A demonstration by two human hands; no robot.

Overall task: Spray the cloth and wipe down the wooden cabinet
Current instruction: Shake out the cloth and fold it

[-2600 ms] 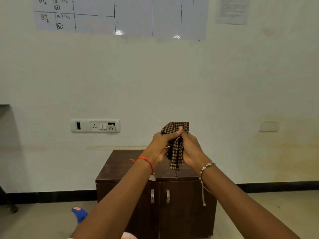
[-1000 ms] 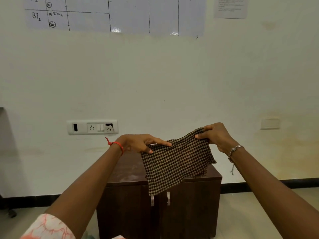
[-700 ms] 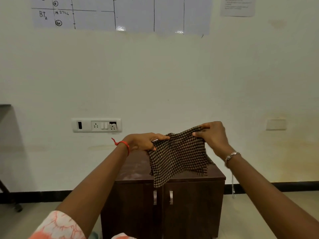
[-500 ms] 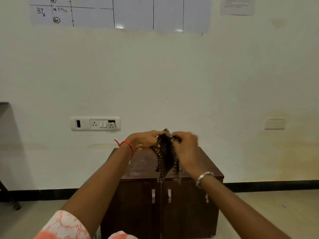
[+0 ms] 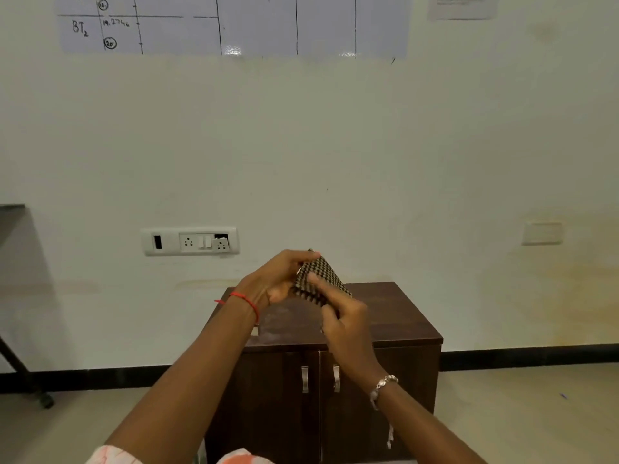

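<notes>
Two hands, one cloth (image 5: 321,279): a second ago I had it stretched wide between them above the cabinet (image 5: 395,316); now it is folded down to a small checked pad, held in the air over the cabinet's top, not touching it. My left hand (image 5: 273,284) is closed around the pad's left edge, thumb on top; my right hand (image 5: 341,324) pinches the near edge, one finger pressed flat on the weave. The fold reads as preparation: a compact pad takes spray and wipes better than a loose sheet, so I judge the spraying step is next and the wiping has not begun.

No spray bottle shows anywhere around the cabinet in this view, so I would have to look for it, and one hand must let go of the pad to take it. The cabinet top carries pale smudges near its front edge, left of centre. Its two doors are shut, handles (image 5: 320,379) side by side below my wrists. Behind the cabinet, a wall; up and left of it, a socket panel (image 5: 190,241). Nothing sits on the cabinet to block a wipe.
</notes>
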